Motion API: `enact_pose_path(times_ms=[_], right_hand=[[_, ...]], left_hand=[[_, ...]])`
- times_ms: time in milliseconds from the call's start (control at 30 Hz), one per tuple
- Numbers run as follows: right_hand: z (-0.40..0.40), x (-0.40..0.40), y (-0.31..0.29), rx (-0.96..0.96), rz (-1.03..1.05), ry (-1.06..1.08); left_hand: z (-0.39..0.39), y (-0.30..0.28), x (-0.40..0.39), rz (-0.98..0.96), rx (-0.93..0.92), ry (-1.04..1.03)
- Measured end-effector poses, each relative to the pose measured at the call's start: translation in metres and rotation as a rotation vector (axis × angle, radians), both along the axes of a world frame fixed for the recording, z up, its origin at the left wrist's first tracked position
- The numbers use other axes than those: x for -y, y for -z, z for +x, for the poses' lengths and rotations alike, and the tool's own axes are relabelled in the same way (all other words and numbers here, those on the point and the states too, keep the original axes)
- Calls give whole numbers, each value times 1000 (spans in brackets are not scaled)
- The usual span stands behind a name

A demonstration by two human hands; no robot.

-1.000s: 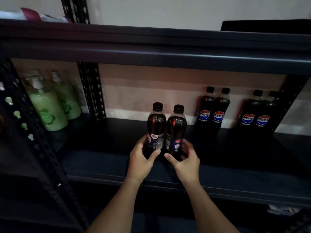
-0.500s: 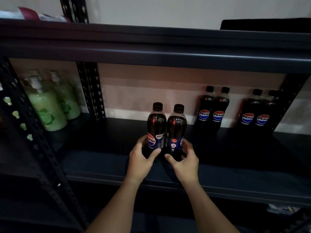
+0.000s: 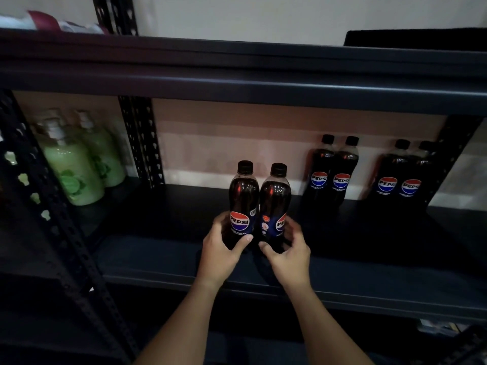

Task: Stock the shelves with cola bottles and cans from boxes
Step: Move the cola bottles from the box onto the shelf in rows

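Note:
Two cola bottles stand upright side by side near the front of the dark shelf (image 3: pixel 163 256). My left hand (image 3: pixel 220 252) grips the base of the left bottle (image 3: pixel 243 198), whose logo faces me. My right hand (image 3: pixel 288 252) grips the base of the right bottle (image 3: pixel 275 201), its logo turned partly to the right. Further back on the same shelf stand a pair of cola bottles (image 3: pixel 330 172) and, at the far right, another pair (image 3: pixel 400 177), all with logos forward.
Green pump bottles (image 3: pixel 72 167) stand in the neighbouring bay at left, behind a perforated upright (image 3: pixel 141 140). The upper shelf's beam (image 3: pixel 237 88) hangs low overhead. Another perforated post (image 3: pixel 52 214) slants down the left foreground.
Both bottles have been twisted on the spot: the left one's logo now faces me, the right one's logo has come partly round. My hands stay at their bases.

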State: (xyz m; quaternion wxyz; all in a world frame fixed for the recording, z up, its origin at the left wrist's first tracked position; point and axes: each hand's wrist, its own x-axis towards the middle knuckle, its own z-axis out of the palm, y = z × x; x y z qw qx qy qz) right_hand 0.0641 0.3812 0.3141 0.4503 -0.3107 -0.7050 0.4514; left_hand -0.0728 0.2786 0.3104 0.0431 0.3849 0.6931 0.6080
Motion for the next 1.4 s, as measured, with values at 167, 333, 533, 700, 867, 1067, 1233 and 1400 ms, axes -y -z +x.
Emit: enact_pose_path(times_ms=[167,333,533,700,867,1067,1233,1400], right_hand=[[-3,1,1,60,32,29],[-2,-1,0,46,-13,-32],[-3,-1,2,53,-8,12],[-7,-1,4,126,31,56],[-6,-5,6,192,23,7],[-4,-4,5,197,9,6],[-5,-3,7,190,22,29],[-8,-3,6,212,56,37]], left_hand=[[3,0,-1,-18,32,-33],[0,3,0,-33,-11,31],[-4,7,0,-36,5,39],[-4,7,-1,-11,-19,23],[-5,7,-2,24,-27,10],[-4,5,-1,-2,-64,-28],[-4,8,-2,-10,-42,-43],[-5,9,-6,-13,-36,-75]])
